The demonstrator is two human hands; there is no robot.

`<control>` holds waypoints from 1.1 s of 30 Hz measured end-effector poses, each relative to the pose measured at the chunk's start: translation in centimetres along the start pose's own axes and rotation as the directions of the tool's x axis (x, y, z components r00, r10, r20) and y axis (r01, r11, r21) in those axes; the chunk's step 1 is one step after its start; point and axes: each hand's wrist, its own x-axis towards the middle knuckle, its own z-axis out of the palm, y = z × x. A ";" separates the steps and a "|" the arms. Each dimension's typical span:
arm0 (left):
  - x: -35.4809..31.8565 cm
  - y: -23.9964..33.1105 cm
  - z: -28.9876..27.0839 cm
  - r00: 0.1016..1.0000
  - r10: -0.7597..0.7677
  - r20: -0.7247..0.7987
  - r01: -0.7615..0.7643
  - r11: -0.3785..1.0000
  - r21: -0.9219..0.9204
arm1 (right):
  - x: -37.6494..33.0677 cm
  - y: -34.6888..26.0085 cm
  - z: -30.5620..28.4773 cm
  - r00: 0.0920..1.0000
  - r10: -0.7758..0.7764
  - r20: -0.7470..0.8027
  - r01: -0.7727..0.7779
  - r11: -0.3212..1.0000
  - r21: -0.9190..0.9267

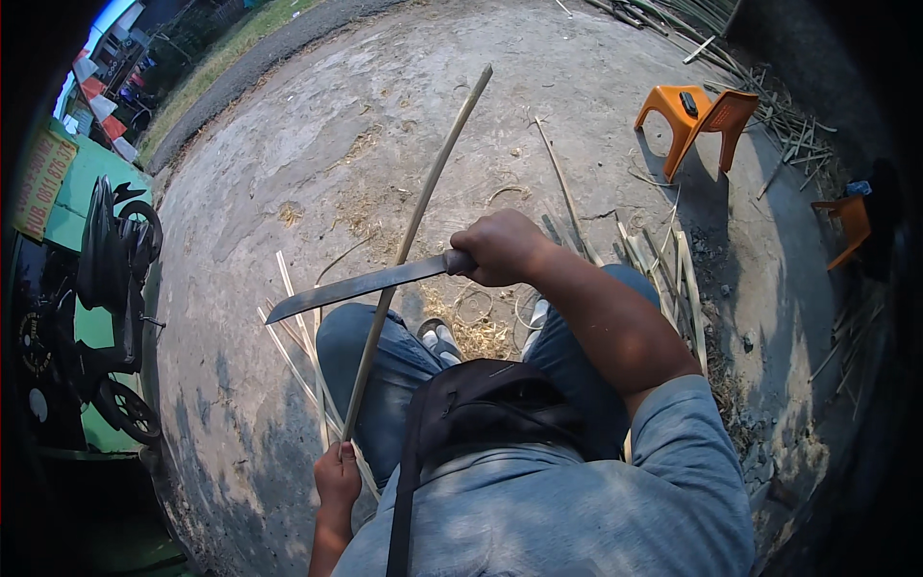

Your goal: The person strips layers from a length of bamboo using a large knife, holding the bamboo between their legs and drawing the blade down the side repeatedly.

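My right hand (502, 247) is closed round the dark handle of a machete (361, 287), whose long blade points left. The blade lies across a long bamboo strip (423, 209) near its middle; whether it cuts into it I cannot tell. The strip slants from beside my left thigh up and away to the far right. My left hand (337, 475) is closed round its near end. Several pale split strips (310, 351) lean by my left leg, close to that hand. Curled shavings (486, 337) lie on the ground between my feet.
More bamboo strips (687, 298) lie beside my right leg. An orange plastic chair (687, 120) with a small black object on it stands far right, another orange chair (848, 229) beyond it. Bamboo is piled at the top right. A parked motorcycle (111, 298) stands at the left.
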 end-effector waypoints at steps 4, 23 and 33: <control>0.2 0.4 0.6 0.998 0.034 -0.057 -0.028 0.995 0.099 | 0.5 0.9 -0.2 0.981 0.192 -0.023 -0.191 0.981 0.035; 0.4 -1.0 1.1 0.999 -0.018 -0.035 0.018 1.000 0.008 | 1.7 1.4 0.0 0.976 0.218 0.025 -0.219 0.967 0.130; 0.0 0.3 0.9 0.999 -0.012 -0.050 0.015 0.998 0.054 | 0.7 -0.1 -0.3 0.959 0.180 0.220 -0.215 0.966 0.145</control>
